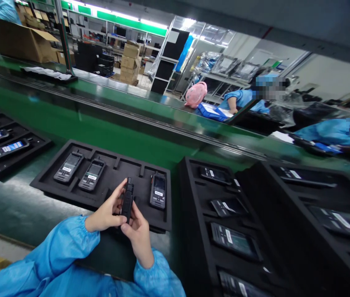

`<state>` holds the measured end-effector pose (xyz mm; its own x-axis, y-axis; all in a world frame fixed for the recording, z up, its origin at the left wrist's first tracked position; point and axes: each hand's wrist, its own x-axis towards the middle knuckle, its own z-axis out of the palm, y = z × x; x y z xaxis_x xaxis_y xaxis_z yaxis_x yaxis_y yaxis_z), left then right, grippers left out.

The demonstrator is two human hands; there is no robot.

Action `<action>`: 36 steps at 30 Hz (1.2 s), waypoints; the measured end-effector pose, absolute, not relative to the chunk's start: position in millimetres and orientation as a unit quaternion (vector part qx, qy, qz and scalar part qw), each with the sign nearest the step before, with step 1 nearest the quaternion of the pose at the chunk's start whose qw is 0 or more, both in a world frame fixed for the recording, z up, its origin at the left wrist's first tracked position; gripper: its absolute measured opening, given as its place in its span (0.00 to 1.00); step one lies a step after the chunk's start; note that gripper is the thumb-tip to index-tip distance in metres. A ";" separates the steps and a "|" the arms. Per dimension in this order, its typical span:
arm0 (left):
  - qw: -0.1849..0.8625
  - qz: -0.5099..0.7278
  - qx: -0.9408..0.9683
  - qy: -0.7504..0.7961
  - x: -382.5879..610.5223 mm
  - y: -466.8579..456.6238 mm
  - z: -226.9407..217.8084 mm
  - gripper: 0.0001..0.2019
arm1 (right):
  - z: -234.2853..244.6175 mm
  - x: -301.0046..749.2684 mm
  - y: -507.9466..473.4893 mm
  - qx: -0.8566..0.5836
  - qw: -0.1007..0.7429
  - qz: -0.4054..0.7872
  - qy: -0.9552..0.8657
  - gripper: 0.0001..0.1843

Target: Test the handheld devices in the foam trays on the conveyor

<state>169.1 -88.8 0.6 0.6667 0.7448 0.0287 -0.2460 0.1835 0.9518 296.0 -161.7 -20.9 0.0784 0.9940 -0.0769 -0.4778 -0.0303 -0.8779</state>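
My left hand (109, 212) and my right hand (138, 233) both grip one black handheld radio (127, 202), turned edge-on with its short antenna stub pointing away from me. Its screen side is not visible. Below the radio lies a black foam tray (100, 200) with moulded slots. Two radios with screens and white labels, a left one (69, 166) and a neighbouring one (92, 174), rest in its left slots. Another radio (158, 190) lies in the right slot. Between them, the middle of the tray is partly covered by my hands.
On the left, another foam tray (39, 145) holds several radios, one with a lit screen (14, 146). Stacked black trays with radios (190, 206) rise close on my right. Beyond the green belt (100, 128) runs a metal rail (162, 123). Co-workers in blue sleeves (320, 132) sit across.
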 end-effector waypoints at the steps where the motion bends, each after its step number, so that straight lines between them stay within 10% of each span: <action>1: 0.734 0.341 0.540 0.230 168.5 -87.9 0.9 0.55 | -20.5 297.6 -161.6 -0.402 0.611 0.596 -0.332 0.46; 7: 0.641 0.335 0.609 0.326 166.6 -55.0 8.3 0.54 | -2.8 348.1 -148.4 -0.680 0.552 0.253 -0.410 0.30; 10: 0.464 0.325 0.695 0.443 176.0 -36.3 10.1 0.53 | -4.2 373.8 -131.5 -0.760 0.463 0.029 -0.455 0.40; 18: 0.287 0.382 0.734 0.482 201.2 -46.8 -1.1 0.39 | -31.9 371.4 -115.8 -0.782 0.365 -0.053 -0.503 0.29; 30: 0.427 0.471 0.675 0.374 189.8 -70.6 1.9 0.19 | -17.3 369.1 -121.5 -0.774 0.401 0.066 -0.485 0.37; 36: 0.659 0.454 0.515 0.306 199.4 -92.4 7.1 0.28 | 10.7 334.9 -146.9 -0.677 0.555 0.083 -0.477 0.39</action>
